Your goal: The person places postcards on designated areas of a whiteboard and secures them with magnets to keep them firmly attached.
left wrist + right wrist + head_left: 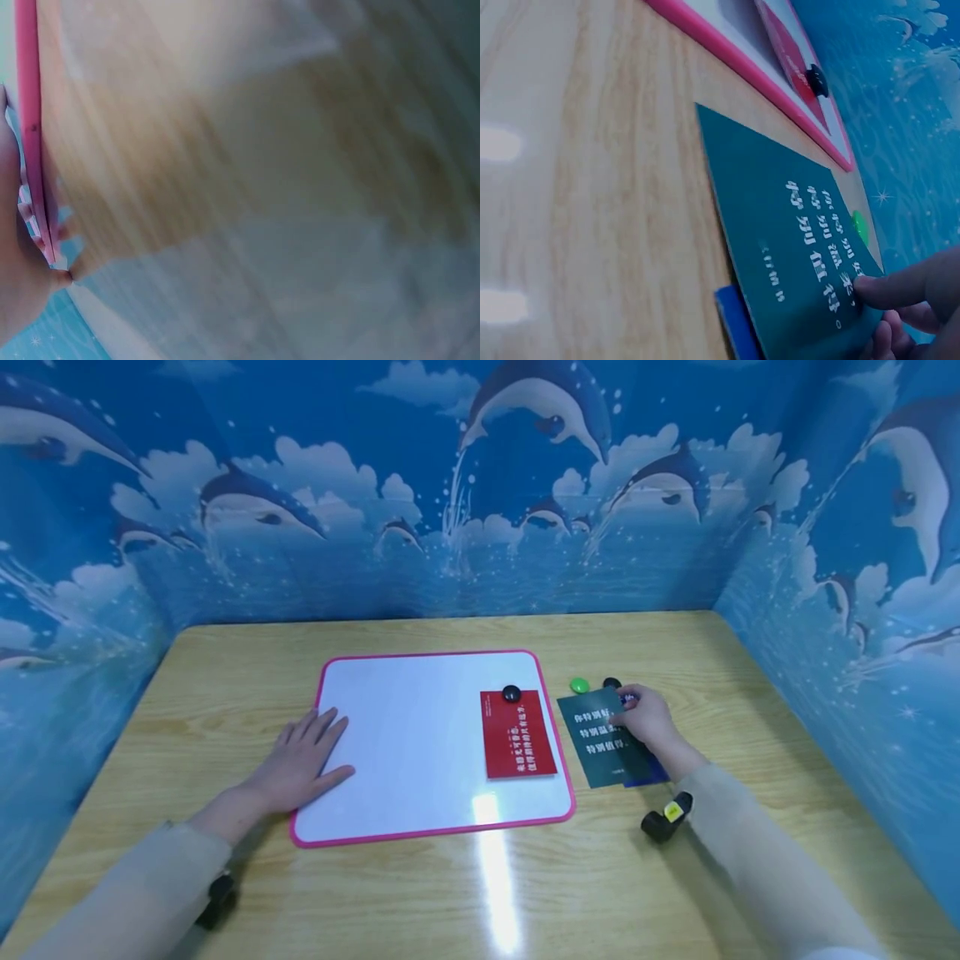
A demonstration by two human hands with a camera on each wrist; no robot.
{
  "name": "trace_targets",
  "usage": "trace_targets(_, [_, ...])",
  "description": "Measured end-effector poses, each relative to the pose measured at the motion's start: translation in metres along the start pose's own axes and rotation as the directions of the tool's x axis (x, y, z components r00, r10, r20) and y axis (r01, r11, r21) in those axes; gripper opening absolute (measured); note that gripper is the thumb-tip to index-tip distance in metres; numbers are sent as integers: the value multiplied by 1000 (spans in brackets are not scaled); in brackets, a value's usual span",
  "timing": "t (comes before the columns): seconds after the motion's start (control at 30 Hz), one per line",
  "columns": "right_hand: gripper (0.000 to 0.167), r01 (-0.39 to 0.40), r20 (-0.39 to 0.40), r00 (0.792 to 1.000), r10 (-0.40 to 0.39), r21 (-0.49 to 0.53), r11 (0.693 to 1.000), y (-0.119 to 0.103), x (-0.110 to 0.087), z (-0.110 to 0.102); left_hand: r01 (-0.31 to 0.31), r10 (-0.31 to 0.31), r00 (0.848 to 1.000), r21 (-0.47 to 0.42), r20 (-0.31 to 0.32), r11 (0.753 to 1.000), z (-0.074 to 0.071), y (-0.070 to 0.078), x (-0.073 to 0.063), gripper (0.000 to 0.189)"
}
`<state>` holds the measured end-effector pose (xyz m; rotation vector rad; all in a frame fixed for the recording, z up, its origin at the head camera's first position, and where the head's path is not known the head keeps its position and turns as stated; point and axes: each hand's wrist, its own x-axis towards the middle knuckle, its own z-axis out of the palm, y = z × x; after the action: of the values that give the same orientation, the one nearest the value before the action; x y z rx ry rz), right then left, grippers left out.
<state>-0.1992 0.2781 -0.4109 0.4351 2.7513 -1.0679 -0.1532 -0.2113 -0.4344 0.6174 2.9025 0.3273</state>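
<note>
My right hand [647, 717] pinches the right edge of a dark green card [596, 752] with white lettering, thumb on its face. Under that card a blue card [647, 774] peeks out at the lower right; in the right wrist view its blue corner [736, 319] shows too. My left hand [303, 764] rests flat, fingers spread, on the left edge of a pink-rimmed whiteboard [405, 735]. On the board's right side lies a red card [517, 735] with white lettering, a black round magnet [512, 693] at its top edge.
A green round magnet [580, 685] and another black one [612, 682] sit on the wooden table [420, 893] just beyond the green card. A blue dolphin-print curtain [360, 568] stands behind the table and along its sides.
</note>
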Motion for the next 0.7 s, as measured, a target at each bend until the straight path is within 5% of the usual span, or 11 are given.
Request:
trace_targets(0.37, [53,-82,41,996,75,213,973,11,2,-17,-7,7,1000,7,-2,1000,1,-4,1,79])
trace_targets(0.7, [46,-100,46,995,93,194,976,21,3,-23,-10,10,1000,6,2,1000,1,-4,0,79])
